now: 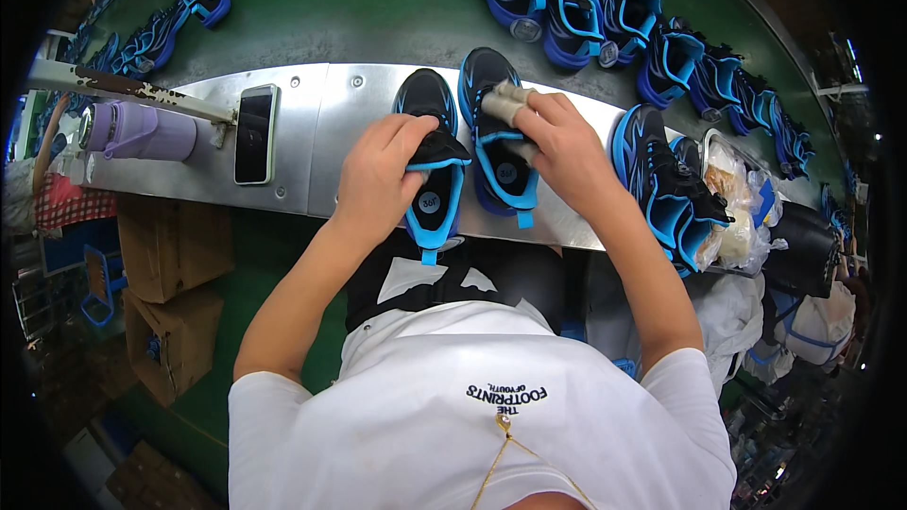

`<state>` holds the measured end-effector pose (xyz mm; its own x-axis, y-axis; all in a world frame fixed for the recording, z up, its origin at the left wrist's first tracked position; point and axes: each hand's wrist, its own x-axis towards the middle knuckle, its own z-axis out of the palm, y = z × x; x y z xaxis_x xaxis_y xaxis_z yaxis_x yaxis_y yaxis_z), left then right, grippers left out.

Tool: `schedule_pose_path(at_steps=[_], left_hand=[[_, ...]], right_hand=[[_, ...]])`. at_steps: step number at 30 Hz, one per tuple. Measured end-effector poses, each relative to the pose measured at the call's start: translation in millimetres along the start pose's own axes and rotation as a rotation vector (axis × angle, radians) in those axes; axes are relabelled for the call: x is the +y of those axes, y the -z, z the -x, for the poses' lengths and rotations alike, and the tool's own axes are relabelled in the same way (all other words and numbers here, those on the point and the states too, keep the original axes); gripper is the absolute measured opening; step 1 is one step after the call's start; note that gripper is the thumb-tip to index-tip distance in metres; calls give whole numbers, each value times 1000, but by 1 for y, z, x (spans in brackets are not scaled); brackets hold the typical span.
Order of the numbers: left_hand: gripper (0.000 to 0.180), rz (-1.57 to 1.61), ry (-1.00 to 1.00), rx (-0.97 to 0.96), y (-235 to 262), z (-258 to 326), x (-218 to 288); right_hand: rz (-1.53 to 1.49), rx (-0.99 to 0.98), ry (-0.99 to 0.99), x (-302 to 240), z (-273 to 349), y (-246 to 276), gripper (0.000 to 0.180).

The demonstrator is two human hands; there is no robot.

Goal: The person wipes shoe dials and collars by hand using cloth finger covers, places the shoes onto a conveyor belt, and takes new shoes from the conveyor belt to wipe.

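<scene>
Two black sneakers with bright blue lining stand side by side on a metal ledge, toes pointing away from me. My left hand (376, 175) pinches the tongue (440, 150) of the left sneaker (424, 93), which is pulled up and back over its opening. On the right sneaker (486, 68), my right hand (564, 144) grips the upper at the laces and collar, with pale covers (505, 105) on some fingertips. Round insole labels show inside both shoes. Part of each upper is hidden behind my fingers.
Several matching sneakers (625, 14) line the green surface (378, 5) beyond the metal ledge (307, 123). More sneakers (652, 165) stand right, beside a tray of plastic bags (737, 198). Left are a phone (255, 132), a purple bottle (151, 130) and cardboard boxes (175, 246) below.
</scene>
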<state>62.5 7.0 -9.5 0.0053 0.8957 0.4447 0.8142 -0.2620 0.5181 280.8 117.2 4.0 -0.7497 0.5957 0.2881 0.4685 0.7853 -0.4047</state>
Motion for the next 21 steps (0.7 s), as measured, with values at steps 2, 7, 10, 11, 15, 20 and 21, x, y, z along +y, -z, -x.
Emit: schedule_pose_path(at_steps=[2,7,10,11,15,20,21], left_hand=[[44,92,122,-136,-3,-1,-2],[45,66,178,-233,2,-3,11],[43,154,211,-220,-1,1,10],[42,240,193,-171,-3,3,7],[43,257,184,-214,0,11,-5],[31,-211,-24,-210,-16,21,16],[32,-236,-24,-228,-19,19,21]], right_hand=[[-72,41,-4,7,-8,-5,43],[-247,100,-142,9,-15,-11,35],[-253,-91,-296,-12,-13,4,38],[-253,-94,-298,-15,-9,3,38],[-215,-51,-224,-9,11,2,48],[135,-34,-114,-20,22,-10,45],[223,8,-72,-30,20,-22,42]])
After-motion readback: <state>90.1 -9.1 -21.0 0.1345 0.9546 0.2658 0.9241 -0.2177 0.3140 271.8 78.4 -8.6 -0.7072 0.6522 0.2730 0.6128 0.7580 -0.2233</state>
